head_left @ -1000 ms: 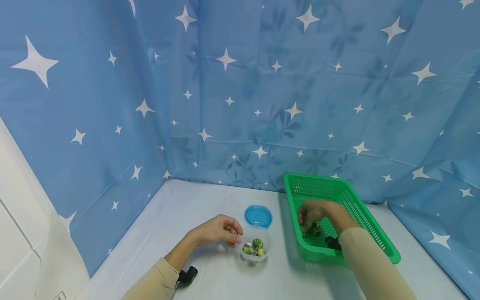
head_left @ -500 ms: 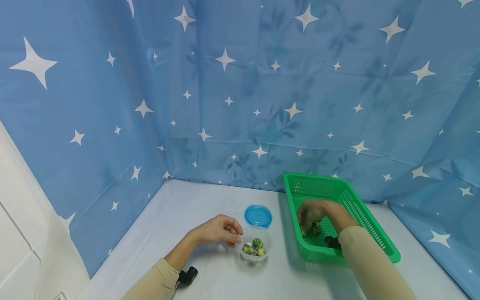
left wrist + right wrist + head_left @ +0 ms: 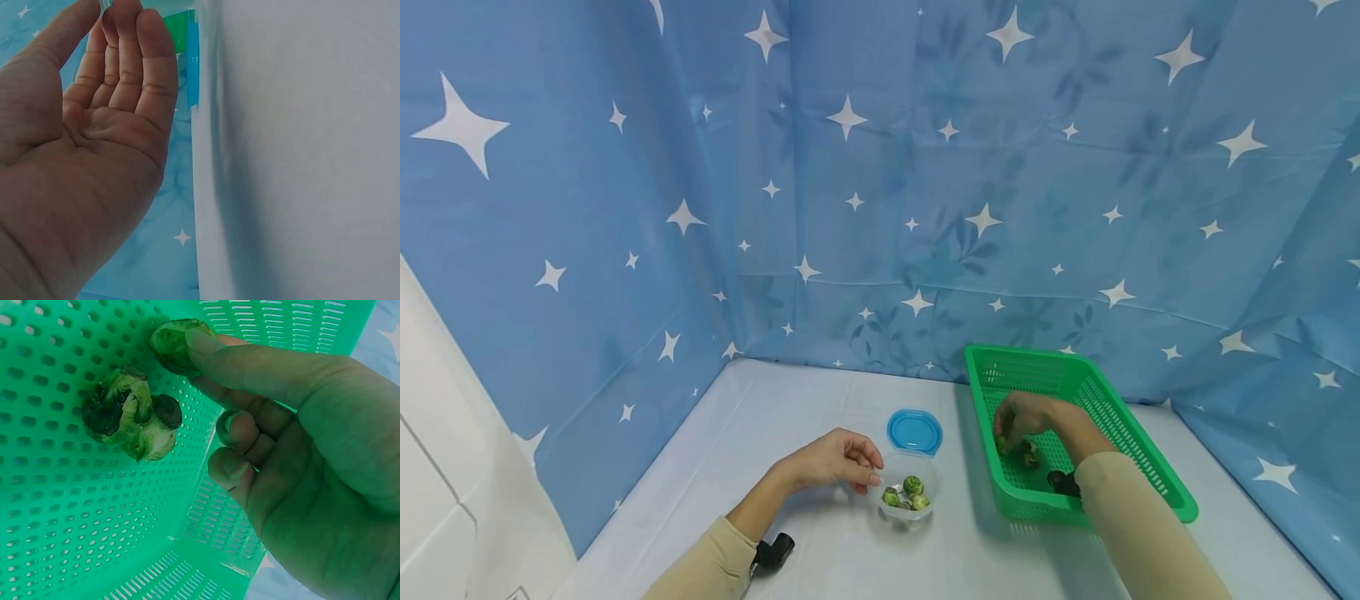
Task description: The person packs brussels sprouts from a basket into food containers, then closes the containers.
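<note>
My right hand [image 3: 1028, 415] is inside the green basket [image 3: 1022, 504]. In the right wrist view its thumb and index finger pinch a Brussels sprout [image 3: 172, 345], while the other fingers curl loosely. Beside it on the basket floor lie more Brussels sprouts [image 3: 131, 419], some with dark, wilted-looking leaves. My left hand [image 3: 838, 461] holds the rim of a small clear plastic container [image 3: 904, 513] between thumb and fingers. Several Brussels sprouts [image 3: 913, 485] sit in that container. Only a sliver of the container's edge shows at the top of the left wrist view [image 3: 125, 112].
A blue lid [image 3: 915, 431] lies on the white table [image 3: 820, 392] just behind the container. The basket stands to the right, near a blue star-patterned curtain [image 3: 880, 208]. A black wrist-camera mount [image 3: 772, 552] shows by the left sleeve.
My right hand has risen slightly off the basket floor with the pinched Brussels sprout, leaving the others behind. The left hand stays at the container.
</note>
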Available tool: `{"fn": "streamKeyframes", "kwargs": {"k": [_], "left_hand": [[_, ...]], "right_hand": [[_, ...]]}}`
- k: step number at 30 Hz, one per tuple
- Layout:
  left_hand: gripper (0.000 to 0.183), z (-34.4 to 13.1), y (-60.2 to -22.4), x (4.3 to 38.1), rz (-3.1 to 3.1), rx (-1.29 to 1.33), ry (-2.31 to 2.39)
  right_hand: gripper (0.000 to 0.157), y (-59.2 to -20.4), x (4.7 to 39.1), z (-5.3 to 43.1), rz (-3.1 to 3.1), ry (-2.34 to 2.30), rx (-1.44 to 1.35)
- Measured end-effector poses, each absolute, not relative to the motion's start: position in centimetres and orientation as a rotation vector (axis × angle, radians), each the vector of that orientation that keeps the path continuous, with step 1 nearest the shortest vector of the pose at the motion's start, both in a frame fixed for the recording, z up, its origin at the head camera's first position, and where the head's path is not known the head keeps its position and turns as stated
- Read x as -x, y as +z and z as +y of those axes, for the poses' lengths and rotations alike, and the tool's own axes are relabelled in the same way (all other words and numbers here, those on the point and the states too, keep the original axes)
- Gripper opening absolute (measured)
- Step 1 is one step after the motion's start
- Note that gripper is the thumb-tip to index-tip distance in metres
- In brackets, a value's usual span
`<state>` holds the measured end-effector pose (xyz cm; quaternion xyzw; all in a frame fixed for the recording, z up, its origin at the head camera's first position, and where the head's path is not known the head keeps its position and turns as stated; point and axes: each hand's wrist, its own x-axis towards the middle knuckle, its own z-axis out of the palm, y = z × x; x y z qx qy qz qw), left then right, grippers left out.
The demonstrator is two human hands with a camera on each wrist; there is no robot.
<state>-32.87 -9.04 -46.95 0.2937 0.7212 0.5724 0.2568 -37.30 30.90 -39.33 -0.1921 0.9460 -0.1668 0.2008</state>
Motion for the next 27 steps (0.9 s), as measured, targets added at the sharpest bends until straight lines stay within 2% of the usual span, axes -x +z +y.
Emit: {"fn": "streamKeyframes", "kwargs": {"k": [13,27], "left_hand": [[0.038,-8.8,-46.7,33.0,1.948,-0.821,1.542],[0.032,-8.8,-46.4,32.5,1.995,-0.813,1.523]], "right_hand": [[0.014,-39.1,37.4,31.0,2.627,-0.477,0.538],[0.025,-39.1,37.9,32.0,2.645,-0.760,0.661]]}}
